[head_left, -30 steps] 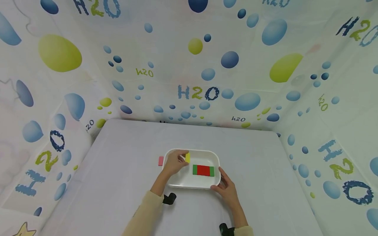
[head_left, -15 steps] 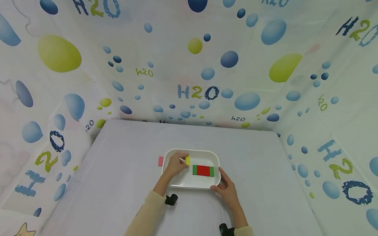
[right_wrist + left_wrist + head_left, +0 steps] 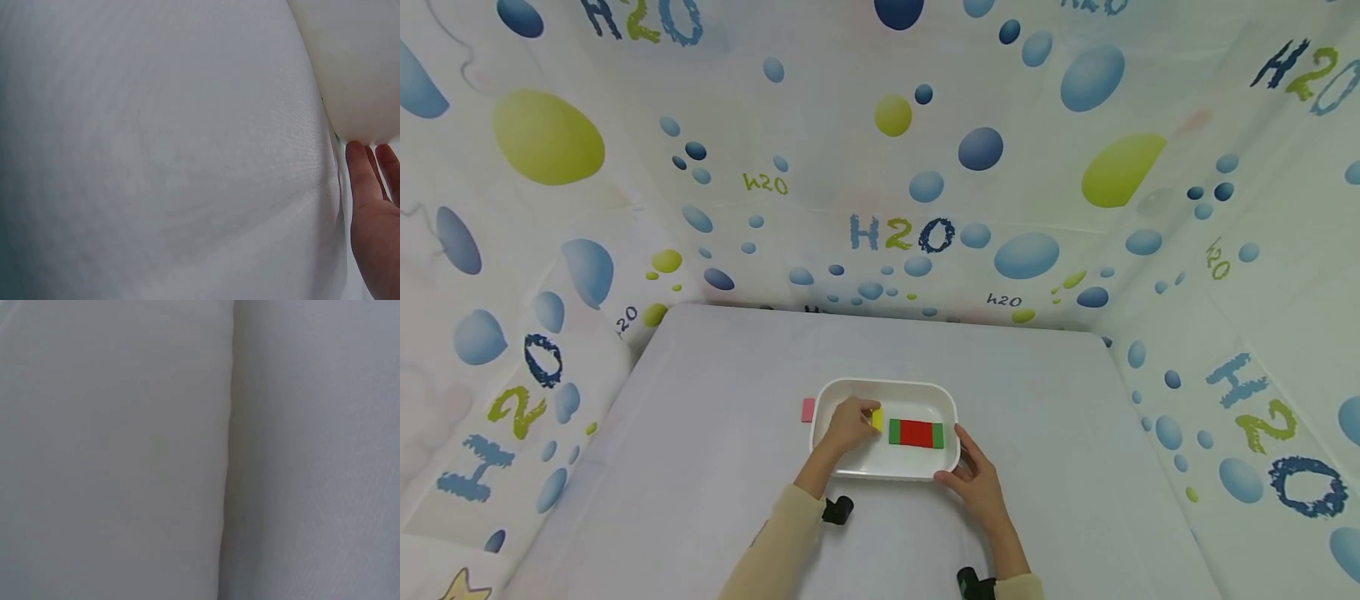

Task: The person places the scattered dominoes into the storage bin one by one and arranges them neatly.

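Observation:
A white rounded tray (image 3: 917,388) lies on the table. My left hand (image 3: 847,427) is over its left half, pinching a small yellow rectangular piece (image 3: 877,418) between thumb and fingers. Whether that piece touches the tray floor, I cannot tell. Just right of it, a red rectangle (image 3: 917,433) lies in the tray with a green strip (image 3: 894,432) at its left end and another green strip (image 3: 937,436) at its right end. My right hand (image 3: 979,482) holds the tray's near right corner, fingers on the right side and thumb at the front. In the right wrist view, fingertips (image 3: 354,150) touch the tray wall.
Outside the tray, by its left side, a pinkish-red rectangular piece (image 3: 808,410) lies on the white-covered table (image 3: 700,450). A patterned curtain (image 3: 820,142) encloses the back and sides. Mostly white surfaces fill the left wrist view, with neither hand visible there.
My left hand has moved slightly toward me with the yellow piece, which now sits level with the red and green pieces. The right hand and tray have stayed put.

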